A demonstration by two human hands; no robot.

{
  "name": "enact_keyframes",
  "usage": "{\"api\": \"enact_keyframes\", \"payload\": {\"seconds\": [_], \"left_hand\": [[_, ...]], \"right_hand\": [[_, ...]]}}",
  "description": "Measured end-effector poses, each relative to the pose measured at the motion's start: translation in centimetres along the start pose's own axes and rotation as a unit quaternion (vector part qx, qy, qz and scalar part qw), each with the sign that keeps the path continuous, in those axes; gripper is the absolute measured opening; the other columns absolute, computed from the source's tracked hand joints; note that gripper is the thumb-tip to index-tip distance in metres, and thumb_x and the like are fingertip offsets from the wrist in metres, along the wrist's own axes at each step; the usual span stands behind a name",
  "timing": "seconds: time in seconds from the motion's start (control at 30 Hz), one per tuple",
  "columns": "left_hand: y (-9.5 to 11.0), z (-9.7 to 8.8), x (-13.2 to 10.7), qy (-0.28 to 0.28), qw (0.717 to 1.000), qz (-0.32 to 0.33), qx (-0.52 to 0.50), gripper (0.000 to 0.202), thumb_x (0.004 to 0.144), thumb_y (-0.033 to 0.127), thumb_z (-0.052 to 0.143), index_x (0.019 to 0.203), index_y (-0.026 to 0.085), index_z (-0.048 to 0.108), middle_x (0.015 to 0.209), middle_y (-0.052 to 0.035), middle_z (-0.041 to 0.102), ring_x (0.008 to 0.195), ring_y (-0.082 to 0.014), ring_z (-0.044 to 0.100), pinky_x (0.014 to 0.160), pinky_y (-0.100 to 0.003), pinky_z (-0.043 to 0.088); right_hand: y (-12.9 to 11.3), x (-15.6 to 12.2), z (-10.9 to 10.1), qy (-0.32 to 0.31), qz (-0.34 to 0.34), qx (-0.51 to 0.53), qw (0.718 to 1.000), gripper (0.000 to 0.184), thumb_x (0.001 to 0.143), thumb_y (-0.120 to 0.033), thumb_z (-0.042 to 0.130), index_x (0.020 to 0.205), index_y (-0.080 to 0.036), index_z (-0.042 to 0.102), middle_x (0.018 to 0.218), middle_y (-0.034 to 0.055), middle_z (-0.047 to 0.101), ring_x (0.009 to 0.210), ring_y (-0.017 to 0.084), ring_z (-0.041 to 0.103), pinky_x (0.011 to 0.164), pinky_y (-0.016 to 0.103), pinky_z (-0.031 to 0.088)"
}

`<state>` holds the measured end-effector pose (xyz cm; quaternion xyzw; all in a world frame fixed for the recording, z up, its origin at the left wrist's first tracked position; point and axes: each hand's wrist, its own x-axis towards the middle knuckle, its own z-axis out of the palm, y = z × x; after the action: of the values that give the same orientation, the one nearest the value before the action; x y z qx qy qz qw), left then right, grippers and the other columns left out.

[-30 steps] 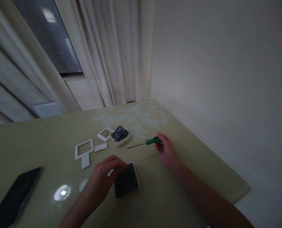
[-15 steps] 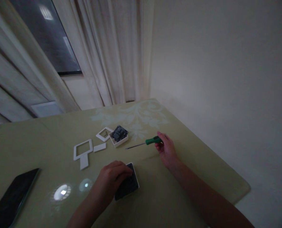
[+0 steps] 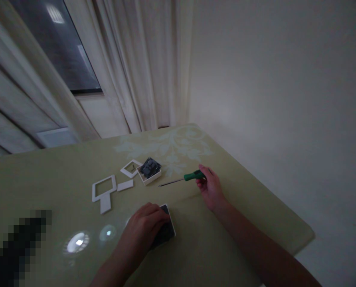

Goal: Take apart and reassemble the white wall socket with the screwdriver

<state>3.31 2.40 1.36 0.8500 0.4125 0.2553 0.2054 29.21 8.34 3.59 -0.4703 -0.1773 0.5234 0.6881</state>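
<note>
My left hand (image 3: 145, 226) lies curled over a dark square module with a white rim (image 3: 167, 231) on the green table (image 3: 240, 207), gripping it from the left and covering most of it. My right hand (image 3: 210, 188) pinches the green handle of a screwdriver (image 3: 184, 178), whose thin shaft points left, just above the table. Beyond the hands lie a white open box holding a dark switch mechanism (image 3: 149, 170), a small white square frame (image 3: 131, 168), a larger white frame (image 3: 104, 187) and two flat white plates (image 3: 125, 185).
A dark blurred flat object (image 3: 16, 247) lies at the table's near left edge. Cream curtains (image 3: 142, 67) and a dark window (image 3: 55, 44) stand behind the table. A plain wall runs along the right side; the table's right edge drops off near it.
My left hand has slid right over the dark module, covering more of it. The right hand and screwdriver have hardly moved.
</note>
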Motion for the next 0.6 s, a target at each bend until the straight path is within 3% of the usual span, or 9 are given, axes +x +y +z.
{"api": "enact_keyframes", "payload": {"seconds": [0.23,0.4,0.6], "left_hand": [[1.4,-0.7,0.5,-0.045,0.995,0.029,0.088,0.027,0.107,0.017,0.058,0.101,0.028,0.082,0.095,-0.0047,0.079,0.090,-0.0230,0.071,0.078,-0.032,0.055],[2.6,-0.3,0.3,-0.062,0.980,0.034,0.185,0.024,0.099,0.005,0.067,0.099,0.025,0.080,0.092,-0.0032,0.077,0.088,-0.0258,0.068,0.079,-0.038,0.050],[2.6,-0.4,0.0,-0.062,0.986,0.028,0.155,0.021,0.100,0.006,0.069,0.100,0.025,0.077,0.090,-0.0009,0.077,0.085,-0.0246,0.068,0.078,-0.038,0.046]], "right_hand": [[0.1,0.0,0.1,0.000,0.000,0.003,1.000,0.057,0.050,-0.050,0.104,0.075,-0.020,0.062,0.055,-0.0072,0.063,0.042,0.007,0.058,0.036,0.015,0.043],[0.2,0.2,0.0,-0.003,0.000,0.002,1.000,0.056,0.050,-0.049,0.104,0.075,-0.020,0.062,0.054,-0.0073,0.062,0.042,0.008,0.057,0.036,0.016,0.043],[0.1,0.2,-0.1,-0.010,0.003,-0.003,1.000,0.056,0.051,-0.049,0.104,0.074,-0.020,0.062,0.056,-0.0066,0.063,0.043,0.008,0.058,0.037,0.015,0.042]]}}
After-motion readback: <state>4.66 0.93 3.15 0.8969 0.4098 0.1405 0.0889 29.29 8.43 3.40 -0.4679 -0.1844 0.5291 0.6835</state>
